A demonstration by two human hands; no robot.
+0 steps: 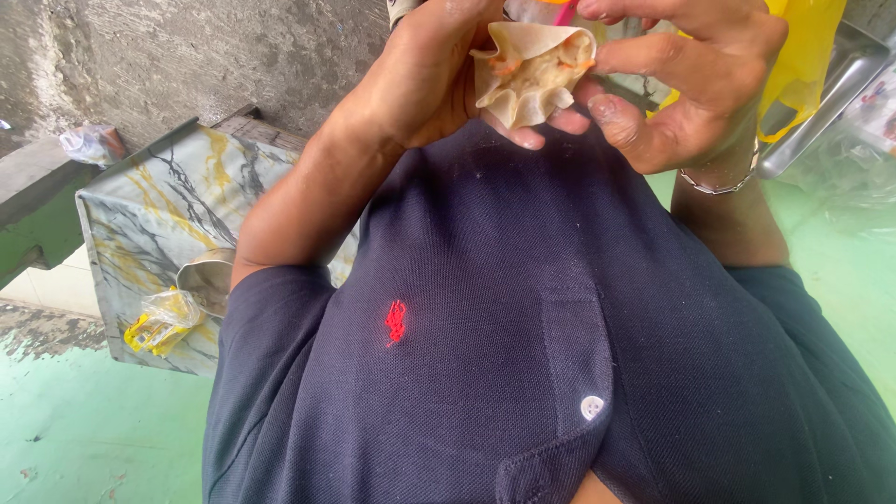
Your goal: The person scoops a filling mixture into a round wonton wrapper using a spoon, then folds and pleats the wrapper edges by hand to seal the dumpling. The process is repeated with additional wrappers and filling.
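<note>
Your left hand (420,79) cups the half-pleated dumpling (532,70) (filling still showing). Your right hand (691,84) pinches its wrapper edge, grip narrow. Both sit close above your navy shirt (485,327).

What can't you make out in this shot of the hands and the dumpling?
- Head view: the top edge cuts off parts of the left hand, the right hand and the dumpling.
- Left hand's fingers: mostly behind the dumpling.
- Metal tray: cut by the right edge, partly behind a yellow bag.
- Metal cup: inside hidden by the left arm.
</note>
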